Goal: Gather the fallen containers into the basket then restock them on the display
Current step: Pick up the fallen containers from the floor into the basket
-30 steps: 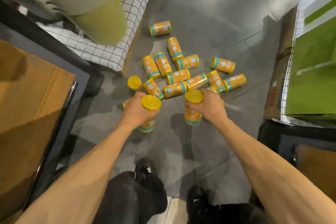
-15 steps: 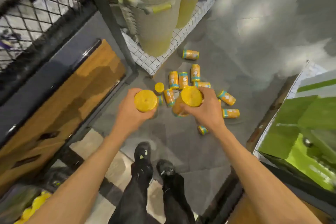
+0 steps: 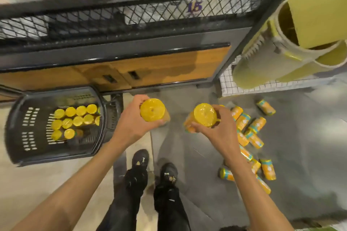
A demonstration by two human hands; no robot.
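I see left hand (image 3: 131, 127) gripping a can (image 3: 152, 110) | right hand (image 3: 216, 133) gripping another can (image 3: 203, 116) | basket (image 3: 20, 154) at left frame, part-filled

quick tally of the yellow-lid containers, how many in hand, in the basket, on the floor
held containers: 2, one each in left hand and right hand
basket containers: 12 lids showing inside the basket
floor containers: about 11, blurred, some behind the right arm
total: about 25

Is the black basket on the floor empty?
No, the basket holds about a dozen yellow-lidded containers standing upright in rows.
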